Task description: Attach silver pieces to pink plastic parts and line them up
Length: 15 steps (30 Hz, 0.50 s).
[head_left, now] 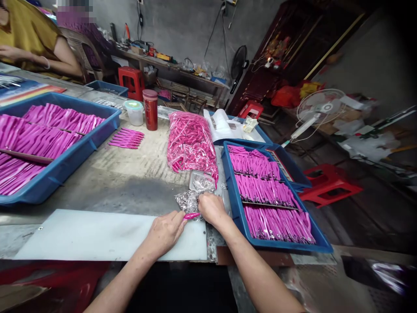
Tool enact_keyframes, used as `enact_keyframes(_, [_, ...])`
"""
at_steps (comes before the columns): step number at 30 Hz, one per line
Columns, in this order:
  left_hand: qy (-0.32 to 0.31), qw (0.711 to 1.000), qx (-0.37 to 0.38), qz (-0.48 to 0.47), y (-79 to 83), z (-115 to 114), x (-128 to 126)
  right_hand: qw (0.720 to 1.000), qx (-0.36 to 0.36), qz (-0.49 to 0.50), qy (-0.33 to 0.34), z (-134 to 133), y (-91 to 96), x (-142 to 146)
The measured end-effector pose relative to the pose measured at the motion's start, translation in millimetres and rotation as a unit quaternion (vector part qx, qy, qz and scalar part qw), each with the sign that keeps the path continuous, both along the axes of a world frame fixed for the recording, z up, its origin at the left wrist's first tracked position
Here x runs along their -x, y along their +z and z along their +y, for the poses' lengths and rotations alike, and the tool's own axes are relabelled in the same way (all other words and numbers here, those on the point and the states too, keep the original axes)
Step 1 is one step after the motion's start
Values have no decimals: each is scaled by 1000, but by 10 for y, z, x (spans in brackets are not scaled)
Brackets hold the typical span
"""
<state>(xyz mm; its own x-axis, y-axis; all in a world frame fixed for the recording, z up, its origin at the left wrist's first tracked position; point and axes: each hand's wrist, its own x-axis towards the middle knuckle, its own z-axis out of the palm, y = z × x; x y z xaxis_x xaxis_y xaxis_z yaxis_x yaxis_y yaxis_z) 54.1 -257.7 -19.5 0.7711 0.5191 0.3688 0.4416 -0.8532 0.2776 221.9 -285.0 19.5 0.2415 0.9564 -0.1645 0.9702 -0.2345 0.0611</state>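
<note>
My left hand (164, 232) rests on a white board (97, 234) and pinches a small pink plastic piece (191, 215) by one end. My right hand (211, 208) is curled, fingers down in a pile of small shiny metal parts (187, 201) lying on clear plastic; what its fingers hold is hidden. Just behind sits a small clear box (202, 181) with more metal parts. A clear bag full of pink pieces (190, 143) lies beyond. To the right, a blue tray (232, 191) holds rows of pink pieces.
A large blue tray (74, 152) of pink pieces fills the left. Loose pink pieces (127, 138), a lidded plastic cup (134, 112) and a red canister (150, 109) stand further back. Another person's arm (61, 56) is at far left. Red stools and fans stand at right.
</note>
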Motion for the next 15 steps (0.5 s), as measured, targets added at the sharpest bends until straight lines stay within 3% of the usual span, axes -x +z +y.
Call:
enact_keyframes(12, [1,999,-38,-6,15,-11,-9,998,-41,49,4,-93,21,-87])
enact_keyframes(15, [4,999,-34,-2,23,-22,-10,990,-88,110,0,-122,33,-118])
